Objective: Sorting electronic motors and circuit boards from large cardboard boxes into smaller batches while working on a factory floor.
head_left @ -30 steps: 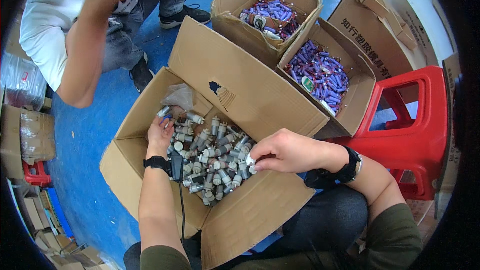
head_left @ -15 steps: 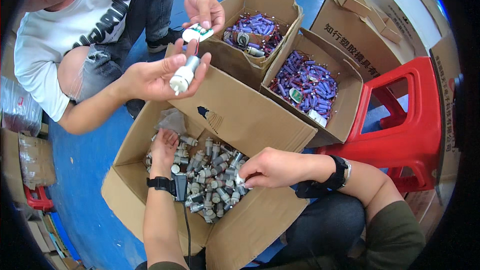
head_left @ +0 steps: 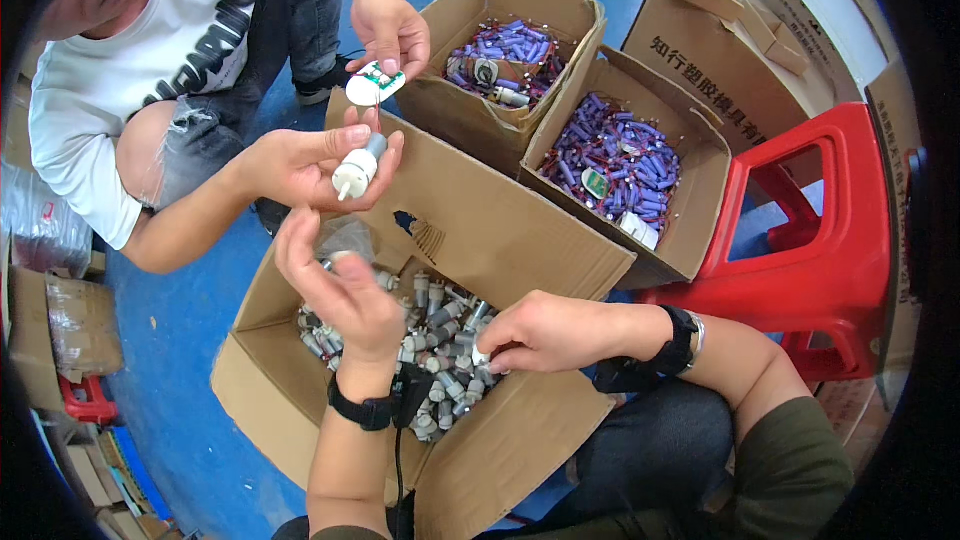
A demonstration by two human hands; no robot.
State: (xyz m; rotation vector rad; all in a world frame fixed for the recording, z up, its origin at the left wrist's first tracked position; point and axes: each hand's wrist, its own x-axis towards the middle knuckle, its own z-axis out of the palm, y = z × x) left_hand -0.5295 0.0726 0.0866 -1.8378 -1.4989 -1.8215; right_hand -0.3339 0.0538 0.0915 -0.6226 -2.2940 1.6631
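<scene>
My left hand [head_left: 345, 295] is raised over the open cardboard box [head_left: 270, 380], fingers spread and nothing in them. Its fingertips are just below a co-worker's hand [head_left: 300, 165], which holds a small grey motor with a white cap [head_left: 357, 172]. The co-worker's other hand [head_left: 390, 35] pinches a white disc with a green circuit board [head_left: 375, 85], joined to the motor by thin wires. Over the right side of the box, the fingers of my right hand [head_left: 545, 335] are closed on a small white part [head_left: 481, 355], mostly hidden. Many similar grey-and-white motors [head_left: 445, 335] fill the box.
Behind stand two cardboard boxes; the left box [head_left: 440, 35] and right box [head_left: 700, 170] hold purple cylinders with red wires. A red plastic stool [head_left: 850, 230] is at the right. Large cardboard sheets [head_left: 720, 70] lean behind it. Wrapped packages [head_left: 82, 325] sit at far left.
My left hand has risen out of the box toward the co-worker's hands. The co-worker's motor and disc have shifted slightly left, the disc also lower. My right hand stays nearly in place.
</scene>
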